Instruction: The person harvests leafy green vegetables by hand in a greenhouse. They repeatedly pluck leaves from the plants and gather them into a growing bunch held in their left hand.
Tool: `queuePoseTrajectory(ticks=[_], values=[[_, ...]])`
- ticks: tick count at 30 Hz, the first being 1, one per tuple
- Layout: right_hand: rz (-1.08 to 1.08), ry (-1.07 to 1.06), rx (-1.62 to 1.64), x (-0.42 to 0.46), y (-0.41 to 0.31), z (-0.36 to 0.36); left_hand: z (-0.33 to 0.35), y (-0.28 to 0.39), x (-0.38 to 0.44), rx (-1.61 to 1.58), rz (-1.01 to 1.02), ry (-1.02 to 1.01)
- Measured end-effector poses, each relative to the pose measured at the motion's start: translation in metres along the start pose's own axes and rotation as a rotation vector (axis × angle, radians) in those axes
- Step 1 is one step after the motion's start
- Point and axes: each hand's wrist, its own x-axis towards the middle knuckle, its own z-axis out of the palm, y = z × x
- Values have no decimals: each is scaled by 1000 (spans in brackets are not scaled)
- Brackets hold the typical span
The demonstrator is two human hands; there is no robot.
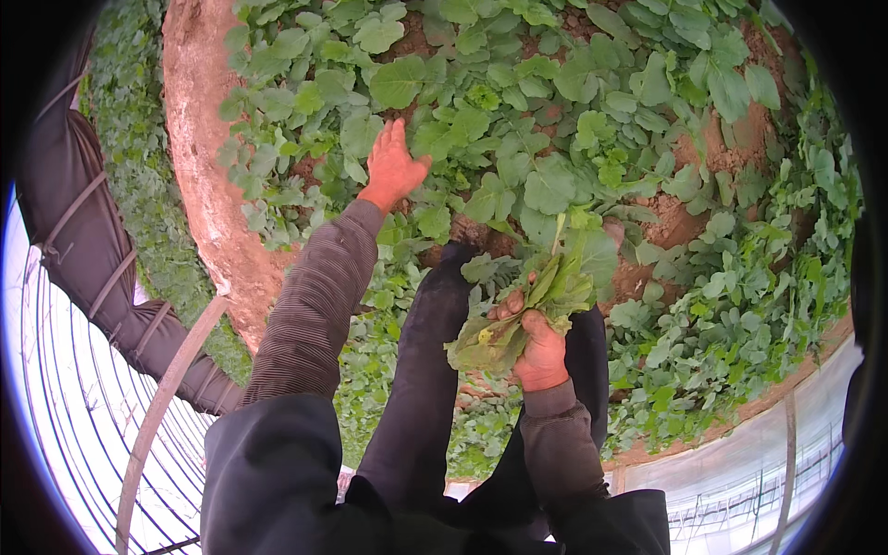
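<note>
My left hand (395, 166) reaches out over the leafy green plants (548, 180) with its thumb apart from the fingers and no object in it. Broad lobed leaves lie right around its fingertips. Closer to my body, my right hand (538, 343) is closed around a bunch of picked green leaves (565, 277). Some leaves in that bunch (492, 340) look yellowed and browned. The bunch hides part of my right fingers and the plants behind it.
My legs (430, 361) stand among the plants. A bare soil path (208, 125) curves along the left, with another planted strip (139, 139) beyond it. Rolled dark sheeting (90, 201) and a curved pole (166, 395) edge the left side. Translucent plastic sheeting (735, 472) borders the lower right.
</note>
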Motion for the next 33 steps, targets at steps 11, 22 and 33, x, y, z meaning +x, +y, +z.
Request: queuePoseTrajectory(ticks=[11, 22, 33], values=[[50, -62, 105, -7, -81, -33, 28, 94, 73, -515, 90, 140], [12, -124, 301, -1, -112, -46, 38, 140, 39, -450, 66, 272], [-61, -127, 261, 33, -138, 3, 15, 123, 50, -442, 110, 85]])
